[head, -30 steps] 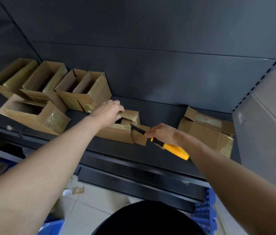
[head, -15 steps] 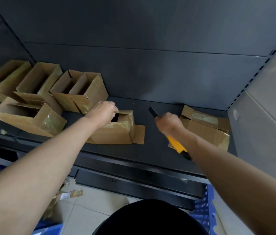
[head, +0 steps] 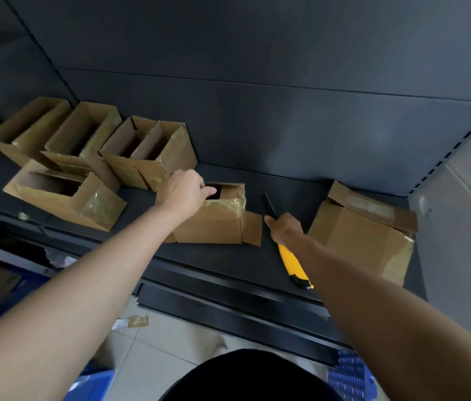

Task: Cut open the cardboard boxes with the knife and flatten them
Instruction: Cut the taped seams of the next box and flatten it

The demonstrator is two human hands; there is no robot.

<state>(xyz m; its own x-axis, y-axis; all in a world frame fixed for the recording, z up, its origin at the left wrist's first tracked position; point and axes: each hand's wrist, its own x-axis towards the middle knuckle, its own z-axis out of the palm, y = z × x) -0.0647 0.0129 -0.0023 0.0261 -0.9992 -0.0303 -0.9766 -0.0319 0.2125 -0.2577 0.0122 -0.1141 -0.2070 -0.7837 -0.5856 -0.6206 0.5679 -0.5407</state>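
Dark metal shelving fills the view: a back panel (head: pixel 257 125) rises behind a shelf (head: pixel 141 206) whose front edge runs across the middle. At the shelf's left end stands a cluster of open boxes (head: pixel 153 166), packed side by side and touching, their open tops showing only bare cardboard walls and shadow inside; glossy tape covers several faces, and the leftmost one is cut off by the edge of the view. Near the shelf's right end lies a collapsed box (head: pixel 358 238), flaps splayed, a strip of tape across its top flap. Between them, toward the front edge, sits the centre box (head: pixel 211 227), upright, wrinkled tape on its top corner and one flap lying flat on the shelf to its right; its dark opening hides whatever is inside. The left hand (head: pixel 182 192) grips this box's top edge, fingertips curled into the opening. Just beside the flat flap, the right hand (head: pixel 284 227) is closed around the knife (head: pixel 293 264), the dark blade pointing at the back panel and the yellow handle trailing toward the front edge; the fingers themselves are hidden under the hand. Below the shelf, a blue crate (head: pixel 349 374) is partly cut off, and tape scraps (head: pixel 134 322) lie on the tiled floor (head: pixel 156 348).
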